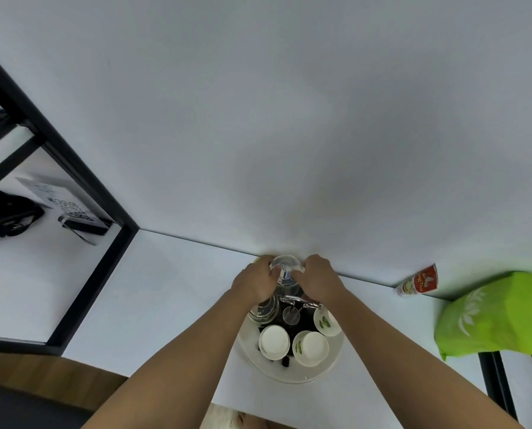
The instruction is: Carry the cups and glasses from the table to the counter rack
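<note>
Both hands are clasping one clear glass (285, 264) at the wall end of the round rack tray (335, 365): left hand (256, 281) gripping its left side, right hand (318, 278) its right, arms reaching forward. Three white cups (274, 341) are already sitting inverted on the tray, so the job looks well along; the table is lying out of view.

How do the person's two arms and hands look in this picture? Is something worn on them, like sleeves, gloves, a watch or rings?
Both forearms are bare along their whole visible length: no sleeve shows in the head view. The left hand and the right hand wear no gloves. No watch, bracelet or band is seen at either wrist. Rings cannot be ruled out, because the fingers are small and partly hidden.
</note>
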The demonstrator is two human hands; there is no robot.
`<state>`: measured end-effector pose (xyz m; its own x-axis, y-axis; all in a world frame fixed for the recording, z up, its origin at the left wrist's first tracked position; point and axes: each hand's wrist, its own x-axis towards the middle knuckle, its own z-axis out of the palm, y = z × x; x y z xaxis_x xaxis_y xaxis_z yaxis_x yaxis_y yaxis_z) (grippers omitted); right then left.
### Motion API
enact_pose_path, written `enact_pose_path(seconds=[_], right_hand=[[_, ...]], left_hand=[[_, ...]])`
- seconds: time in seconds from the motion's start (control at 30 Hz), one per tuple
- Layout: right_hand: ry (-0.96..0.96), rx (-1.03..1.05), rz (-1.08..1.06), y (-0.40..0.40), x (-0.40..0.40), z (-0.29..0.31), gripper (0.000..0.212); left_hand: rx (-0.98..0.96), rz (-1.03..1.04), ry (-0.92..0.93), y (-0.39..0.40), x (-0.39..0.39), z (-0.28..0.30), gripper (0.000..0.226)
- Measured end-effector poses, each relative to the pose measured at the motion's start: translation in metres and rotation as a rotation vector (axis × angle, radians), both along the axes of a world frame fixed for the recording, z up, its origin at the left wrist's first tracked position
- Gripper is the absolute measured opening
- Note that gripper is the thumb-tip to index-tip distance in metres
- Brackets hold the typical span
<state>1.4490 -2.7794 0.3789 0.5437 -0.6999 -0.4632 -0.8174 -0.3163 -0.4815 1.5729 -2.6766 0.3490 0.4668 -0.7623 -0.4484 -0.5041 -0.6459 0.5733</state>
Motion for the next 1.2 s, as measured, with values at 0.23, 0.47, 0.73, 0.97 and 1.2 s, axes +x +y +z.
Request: enact_pose_path(seconds=[0.23,0.47,0.73,0.97,1.2], right_hand=[[-0.087,-0.052,-0.030,-0.002,0.001,0.026,0.038],[-0.362,-0.036,-0.214,-0.004,0.006,0.091,0.018],[-0.695,0.051,-0.468,-0.016,-0.053,0.159,0.019],[-0.853,-0.291,-0.657,-0.017,-0.180,0.204,0.008],[-0.865,-0.721,-0.813,0.041,-0.366,0.232,0.007]], left_hand=[[-0.300,0.117,0.069,-0.011,-0.001,0.037,0.039],[-0.699,0.121,0.097,-0.052,-0.009,0.113,0.026],[-1.029,-0.038,0.131,-0.085,-0.058,0.179,0.022],[-1.090,-0.240,0.248,-0.108,-0.166,0.219,0.018],[-1.154,-0.628,0.334,-0.103,-0.343,0.255,0.012]])
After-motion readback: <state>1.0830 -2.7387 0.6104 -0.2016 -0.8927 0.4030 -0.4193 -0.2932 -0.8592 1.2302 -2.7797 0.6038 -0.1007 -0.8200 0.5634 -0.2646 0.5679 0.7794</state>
